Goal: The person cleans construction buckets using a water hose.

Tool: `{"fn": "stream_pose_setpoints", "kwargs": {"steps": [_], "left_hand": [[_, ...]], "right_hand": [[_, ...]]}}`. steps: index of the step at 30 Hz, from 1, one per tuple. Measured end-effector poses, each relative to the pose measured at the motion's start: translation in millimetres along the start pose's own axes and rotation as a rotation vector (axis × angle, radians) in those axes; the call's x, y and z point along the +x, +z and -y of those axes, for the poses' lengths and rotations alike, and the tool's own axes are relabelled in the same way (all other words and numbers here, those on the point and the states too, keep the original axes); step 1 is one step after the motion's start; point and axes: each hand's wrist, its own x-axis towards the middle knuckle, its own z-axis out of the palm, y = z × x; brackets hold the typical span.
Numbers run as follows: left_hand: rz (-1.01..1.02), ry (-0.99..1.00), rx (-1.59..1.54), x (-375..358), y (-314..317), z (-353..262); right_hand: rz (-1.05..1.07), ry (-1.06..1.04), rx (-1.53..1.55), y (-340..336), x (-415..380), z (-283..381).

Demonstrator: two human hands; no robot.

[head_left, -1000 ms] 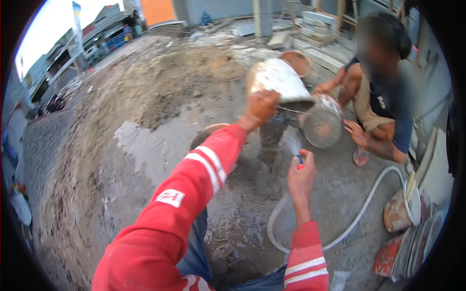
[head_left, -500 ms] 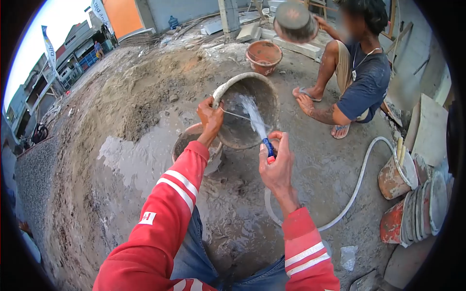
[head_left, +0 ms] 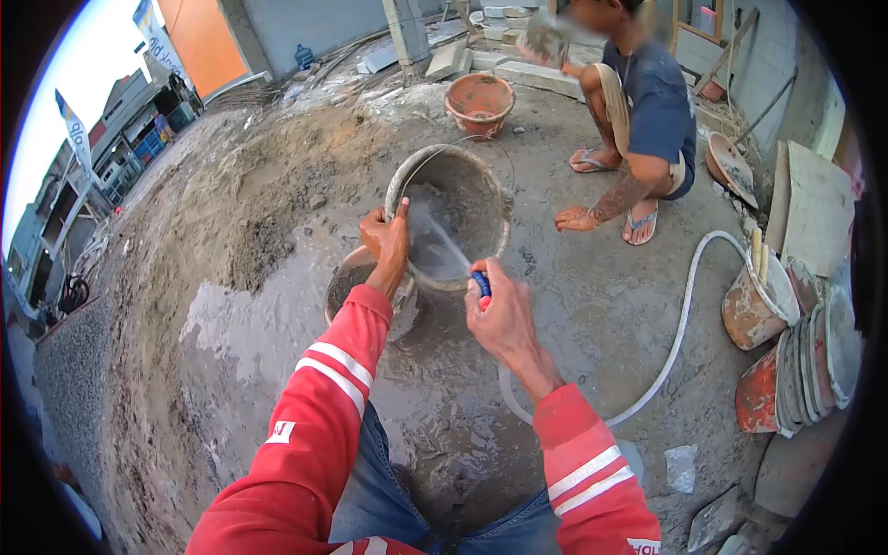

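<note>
Two arms outstretched, left hand (head_left: 386,238) gripping tilted bucket (head_left: 450,215) rim, right hand (head_left: 500,314) clenched around hose nozzle (head_left: 481,283)

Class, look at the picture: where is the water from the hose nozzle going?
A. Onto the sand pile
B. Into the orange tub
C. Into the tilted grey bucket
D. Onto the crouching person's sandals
C: the right hand aims the hose nozzle so the spray lands inside the grey bucket, whose rim the left hand grips.

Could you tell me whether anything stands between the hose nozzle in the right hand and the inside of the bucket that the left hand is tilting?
Nothing visible does. The right hand holds the hose nozzle just outside the rim of the bucket, whose mouth is tipped toward it by the left hand. The water jet runs straight into the bucket unobstructed.
</note>
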Motion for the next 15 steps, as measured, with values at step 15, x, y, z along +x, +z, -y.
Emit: {"fn": "stream_pose_setpoints", "kwargs": {"steps": [15], "left_hand": [[0.156, 0.271, -0.035, -2, 5, 12]], "right_hand": [[-0.024, -0.024, -0.089, 9, 9, -17]]}}
